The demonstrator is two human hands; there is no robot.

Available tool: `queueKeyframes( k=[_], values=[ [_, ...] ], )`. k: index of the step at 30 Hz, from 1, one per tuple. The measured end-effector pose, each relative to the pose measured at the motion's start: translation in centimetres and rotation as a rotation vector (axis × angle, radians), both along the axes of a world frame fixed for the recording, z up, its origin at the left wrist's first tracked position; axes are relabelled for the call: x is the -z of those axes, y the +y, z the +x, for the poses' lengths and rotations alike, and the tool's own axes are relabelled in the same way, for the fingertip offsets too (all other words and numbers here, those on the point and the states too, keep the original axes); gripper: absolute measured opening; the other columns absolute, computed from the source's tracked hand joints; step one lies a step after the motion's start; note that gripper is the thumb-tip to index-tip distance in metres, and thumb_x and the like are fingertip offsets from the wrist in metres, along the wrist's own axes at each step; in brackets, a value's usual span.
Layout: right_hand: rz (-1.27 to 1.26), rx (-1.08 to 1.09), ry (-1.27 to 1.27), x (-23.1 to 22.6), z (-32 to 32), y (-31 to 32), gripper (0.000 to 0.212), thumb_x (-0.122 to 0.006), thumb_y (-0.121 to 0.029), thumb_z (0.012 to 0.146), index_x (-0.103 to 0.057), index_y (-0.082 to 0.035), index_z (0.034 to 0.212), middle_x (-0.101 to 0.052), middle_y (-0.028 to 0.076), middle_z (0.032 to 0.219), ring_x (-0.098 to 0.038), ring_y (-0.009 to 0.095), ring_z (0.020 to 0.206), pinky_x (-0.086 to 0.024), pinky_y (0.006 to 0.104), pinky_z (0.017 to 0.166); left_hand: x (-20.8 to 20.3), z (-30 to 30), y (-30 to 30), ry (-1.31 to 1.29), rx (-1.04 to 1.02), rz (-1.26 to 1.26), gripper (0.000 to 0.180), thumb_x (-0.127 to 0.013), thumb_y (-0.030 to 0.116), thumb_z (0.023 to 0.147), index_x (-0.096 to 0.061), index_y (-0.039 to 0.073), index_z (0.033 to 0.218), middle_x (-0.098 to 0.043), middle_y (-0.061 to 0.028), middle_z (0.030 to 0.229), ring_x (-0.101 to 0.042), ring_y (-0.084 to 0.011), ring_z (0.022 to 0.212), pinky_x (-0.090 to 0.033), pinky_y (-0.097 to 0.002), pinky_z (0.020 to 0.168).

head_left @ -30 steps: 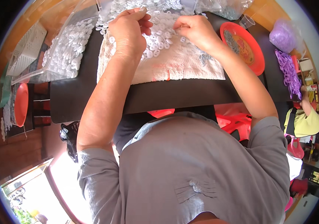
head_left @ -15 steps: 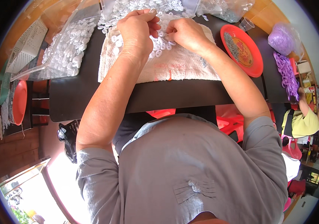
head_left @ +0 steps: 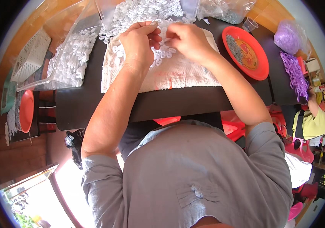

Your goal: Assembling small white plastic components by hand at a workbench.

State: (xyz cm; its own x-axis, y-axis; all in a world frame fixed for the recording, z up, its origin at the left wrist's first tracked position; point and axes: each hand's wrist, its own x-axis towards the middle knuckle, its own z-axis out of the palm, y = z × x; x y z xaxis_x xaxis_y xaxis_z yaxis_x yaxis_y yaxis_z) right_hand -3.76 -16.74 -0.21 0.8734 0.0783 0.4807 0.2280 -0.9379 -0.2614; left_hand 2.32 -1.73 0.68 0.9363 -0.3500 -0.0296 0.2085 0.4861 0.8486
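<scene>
My left hand is raised over a cream towel, its thumb and fingers curled together. What it pinches, if anything, is too small to tell. Close by on the right, my right hand has its fingers bent and drawn together toward the left one. Whatever lies between those fingertips is hidden. Small white oval plastic rings are scattered on the towel beneath both hands. A large heap of the same rings spreads beyond my fingers.
A clear bin of white pieces stands left. To the right lie a red plate with small grey pieces, a clear cup and purple chain-like strands. At far right is a person in a yellow top.
My right hand has shifted a little left, from the loose rings toward my left hand. The left hand keeps nearly the same pose. The whole view has tilted slightly.
</scene>
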Motion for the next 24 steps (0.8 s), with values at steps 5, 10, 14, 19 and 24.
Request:
queueKeyframes(
  k=[5, 10, 14, 19, 24],
  values=[
    [0.975, -0.084, 0.32, -2.3, -0.5, -1.8, 0.009, -0.069, -0.01, 0.083, -0.065, -0.002, 0.085, -0.065, 0.002, 0.078, -0.058, 0.008, 0.067, -0.043, 0.0216, 0.058, 0.0, -0.7, -0.2, -0.047, 0.083, -0.012, 0.009, -0.063, 0.002, 0.083, -0.06, -0.005, 0.088, -0.062, -0.0132, 0.072, -0.056, -0.0183, 0.053, -0.04, -0.0284, 0.044],
    [1.224, -0.104, 0.258, -1.9, -1.0, -2.2, 0.012, -0.07, -0.01, 0.08, -0.068, 0.0, 0.087, -0.065, 0.005, 0.074, -0.06, 0.012, 0.062, -0.043, 0.0233, 0.054, 0.1, -1.3, -0.7, -0.065, 0.117, 0.034, 0.012, -0.065, 0.004, 0.083, -0.061, -0.005, 0.089, -0.062, -0.0123, 0.072, -0.056, -0.0167, 0.053, -0.041, -0.0272, 0.044],
    [1.169, -0.069, 0.254, -2.7, -1.2, -2.7, 0.016, -0.064, -0.01, 0.087, -0.068, 0.001, 0.098, -0.067, 0.004, 0.084, -0.062, 0.01, 0.07, -0.043, 0.0211, 0.058, 0.2, -1.5, -0.7, -0.081, 0.141, 0.07, 0.012, -0.067, 0.005, 0.081, -0.062, -0.005, 0.087, -0.062, -0.0114, 0.072, -0.056, -0.0149, 0.053, -0.041, -0.0261, 0.043],
    [1.326, -0.039, 0.233, -3.8, -1.5, -1.8, 0.004, -0.064, -0.003, 0.085, -0.067, 0.001, 0.085, -0.064, 0.004, 0.072, -0.057, 0.01, 0.059, -0.044, 0.0228, 0.054, 0.2, -2.0, -0.8, -0.11, 0.146, 0.109, 0.012, -0.068, 0.005, 0.081, -0.062, -0.004, 0.085, -0.063, -0.0107, 0.07, -0.056, -0.0138, 0.052, -0.041, -0.0247, 0.043],
    [1.265, -0.055, 0.207, -3.4, -1.6, -1.7, 0.006, -0.064, -0.004, 0.087, -0.067, 0.0, 0.089, -0.065, 0.004, 0.074, -0.058, 0.01, 0.06, -0.045, 0.0224, 0.054, 0.1, -2.2, -0.9, -0.117, 0.141, 0.128, 0.011, -0.067, 0.006, 0.082, -0.063, -0.004, 0.086, -0.063, -0.0099, 0.069, -0.056, -0.0134, 0.053, -0.041, -0.0244, 0.043]
  ],
)
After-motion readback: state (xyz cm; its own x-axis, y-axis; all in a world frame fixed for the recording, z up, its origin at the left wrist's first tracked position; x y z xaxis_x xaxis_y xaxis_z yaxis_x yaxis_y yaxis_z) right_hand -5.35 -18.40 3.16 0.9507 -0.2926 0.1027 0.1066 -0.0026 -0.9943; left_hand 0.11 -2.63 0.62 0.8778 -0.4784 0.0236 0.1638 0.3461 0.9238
